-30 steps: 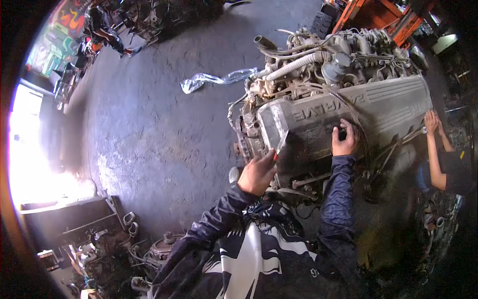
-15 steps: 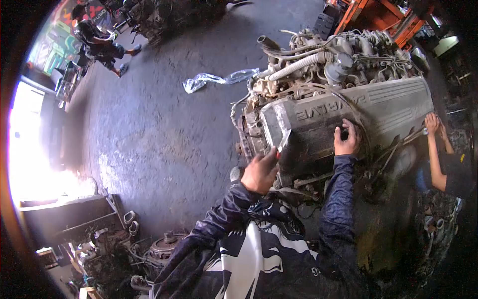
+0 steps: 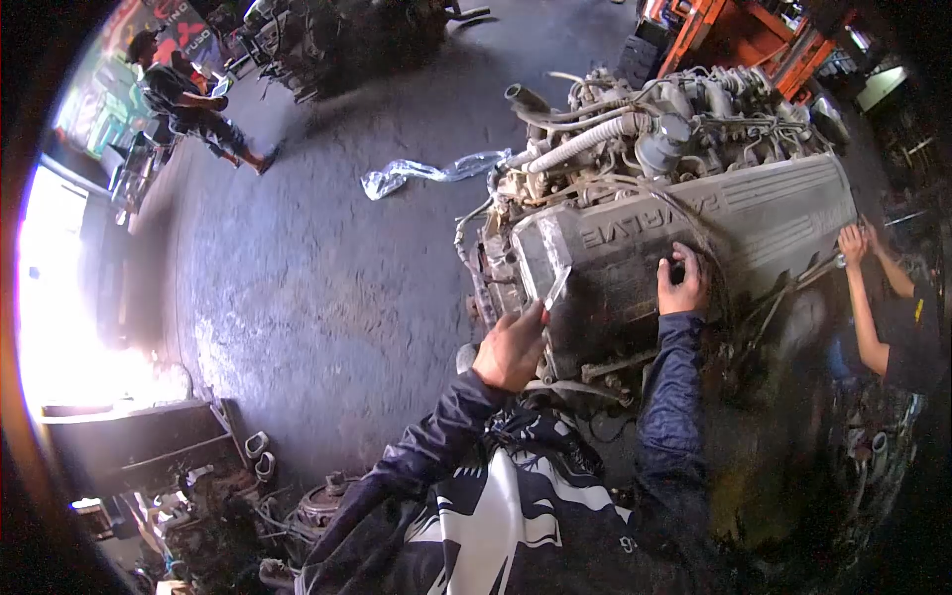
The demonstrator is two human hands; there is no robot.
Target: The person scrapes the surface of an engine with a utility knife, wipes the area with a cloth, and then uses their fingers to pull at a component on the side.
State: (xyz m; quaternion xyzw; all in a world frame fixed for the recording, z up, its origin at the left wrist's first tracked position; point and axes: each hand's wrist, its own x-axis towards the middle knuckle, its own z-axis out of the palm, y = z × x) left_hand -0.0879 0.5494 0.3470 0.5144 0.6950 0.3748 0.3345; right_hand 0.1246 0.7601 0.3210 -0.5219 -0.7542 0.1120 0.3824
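Note:
My left hand (image 3: 510, 351) is closed around the handle of a scraper (image 3: 558, 284). A bit of red shows at its grip, and the flared metal blade points up toward the near left corner of the engine's valve cover (image 3: 783, 196). That corner is pale and scraped-looking, while the cover's side beside it is dark with grime. My right hand (image 3: 684, 281) is at the cover's dark side, below the raised "24 VALVE" lettering, its thumb and fingers apart and nothing between them. A corrugated hose (image 3: 585, 145) and pipes run across the engine's top.
At the right edge a co-worker's hands (image 3: 855, 244) are at the cover's far end. Crumpled clear plastic (image 3: 426, 173) lies on the grey floor (image 3: 297, 278). Another person (image 3: 188, 104) is at the upper left. An orange metal frame (image 3: 694, 35) stands behind the engine; machine parts (image 3: 327, 496) sit lower left.
The view has shifted slightly. My left hand keeps its hold on the scraper at the cover's corner, and my right hand stays at the cover. The person at upper left has changed leg position.

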